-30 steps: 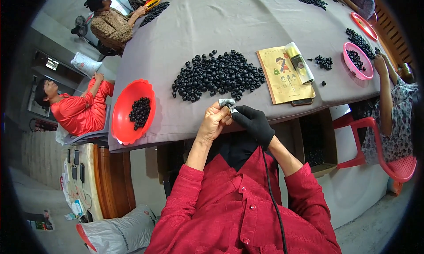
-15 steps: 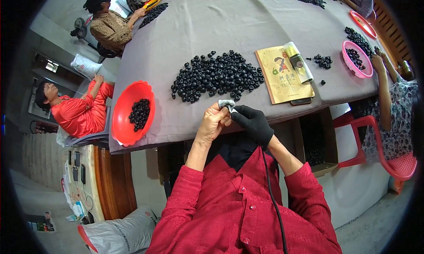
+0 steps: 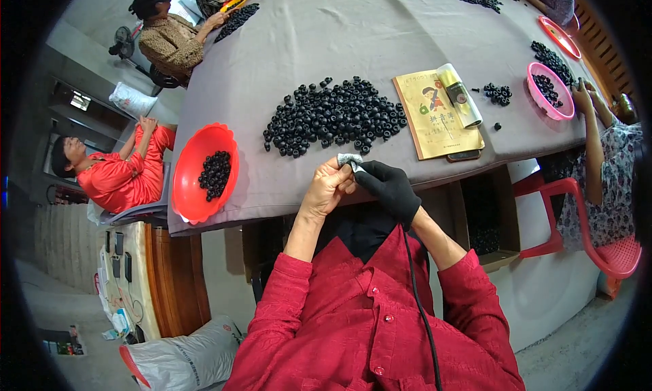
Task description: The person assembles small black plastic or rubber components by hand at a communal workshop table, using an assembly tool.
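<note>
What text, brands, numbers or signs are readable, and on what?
Yellow booklet: large printed characters below a cartoon figure, legible but not copied here; smaller lines too small to read.
White sack, lower left: print, too small and blurred.
Pale packet on booklet: any print too small.
Black ring-shaped pieces: no text visible.

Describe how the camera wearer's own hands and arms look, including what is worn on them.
Both forearms end in long red sleeves of faintly textured cloth, stopping short of the wrists. The left hand is ungloved, with what looks like a pale grey covering at a fingertip. The right hand wears a plain black glove; a thin black cable runs down from near its cuff.
</note>
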Tool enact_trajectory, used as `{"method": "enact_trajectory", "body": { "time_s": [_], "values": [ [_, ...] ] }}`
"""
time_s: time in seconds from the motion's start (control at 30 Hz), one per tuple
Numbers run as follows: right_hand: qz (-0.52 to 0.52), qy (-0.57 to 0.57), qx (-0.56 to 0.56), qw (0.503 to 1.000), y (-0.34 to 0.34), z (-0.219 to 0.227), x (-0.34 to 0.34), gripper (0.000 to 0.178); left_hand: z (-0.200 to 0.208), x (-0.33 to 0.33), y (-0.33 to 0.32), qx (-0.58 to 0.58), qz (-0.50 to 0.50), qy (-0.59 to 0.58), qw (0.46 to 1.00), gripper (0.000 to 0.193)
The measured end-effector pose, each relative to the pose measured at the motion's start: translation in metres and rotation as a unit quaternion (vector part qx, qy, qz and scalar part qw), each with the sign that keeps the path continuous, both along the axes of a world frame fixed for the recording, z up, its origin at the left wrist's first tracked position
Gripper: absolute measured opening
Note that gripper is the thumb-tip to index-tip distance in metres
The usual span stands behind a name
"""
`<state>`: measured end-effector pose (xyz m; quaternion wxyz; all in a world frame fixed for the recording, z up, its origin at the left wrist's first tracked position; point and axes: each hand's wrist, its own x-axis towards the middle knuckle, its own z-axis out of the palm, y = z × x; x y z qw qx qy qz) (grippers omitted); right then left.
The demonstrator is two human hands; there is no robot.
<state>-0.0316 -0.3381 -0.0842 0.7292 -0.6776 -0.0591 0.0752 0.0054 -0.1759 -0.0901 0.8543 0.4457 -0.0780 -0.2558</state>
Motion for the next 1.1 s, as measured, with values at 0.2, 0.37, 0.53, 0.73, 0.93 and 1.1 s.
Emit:
{"method": "enact_trajectory", "body": {
  "time_s": [0.2, 0.37, 0.53, 0.73, 0.93, 1.1],
  "values": [
    [0.001, 0.003, -0.018, 1.000, 0.002, 0.000, 0.002, 0.027, 0.003, -0.003, 0.000, 0.003, 0.007, -0.013, 1.000, 0.014],
    [0.008, -0.002, -0.009, 1.000, 0.004, 0.001, -0.003, 0.025, 0.003, -0.016, 0.006, 0.026, 0.030, -0.012, 0.999, 0.014],
    [-0.008, 0.032, -0.012, 0.999, 0.001, 0.005, -0.003, 0.026, 0.044, -0.028, 0.058, 0.247, 0.244, -0.096, 0.933, 0.014],
    [-0.014, 0.027, -0.019, 0.999, 0.004, 0.010, -0.004, 0.028, 0.080, -0.002, 0.169, 0.345, 0.421, -0.156, 0.824, 0.015],
    [-0.013, 0.049, -0.033, 0.998, 0.004, 0.011, -0.005, 0.028, 0.056, 0.004, 0.150, 0.510, 0.420, -0.295, 0.690, 0.020],
    [-0.021, 0.033, -0.035, 0.999, 0.006, 0.005, -0.005, 0.028, 0.022, 0.008, 0.069, 0.501, 0.290, -0.320, 0.750, 0.011]
  ]
}}
